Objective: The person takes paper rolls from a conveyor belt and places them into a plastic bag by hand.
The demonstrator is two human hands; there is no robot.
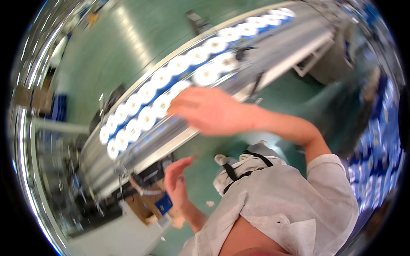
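Observation:
Two rows of white rolls (pixel 161 78), seen end-on with a small core in the middle, run along a conveyor (pixel 273 64) with blue showing between the rows. My right hand (pixel 209 112) reaches across the conveyor's near side, back upward, fingers stretched left beside the near row. Motion blurs it, and whether the fingertips touch a roll I cannot tell. Lower down, short of the conveyor's near edge, my left hand (pixel 176 181) is raised with fingers curved and apart, nothing in it. A ring-like band shows on one of its fingers.
Below the conveyor's near side stands an open cardboard box (pixel 143 207) with a blue item near it. Blue-and-white packs (pixel 376 170) are piled at the right. A dark bracket (pixel 258 83) stands up at the conveyor's near edge. Metal machinery (pixel 64 170) fills the left.

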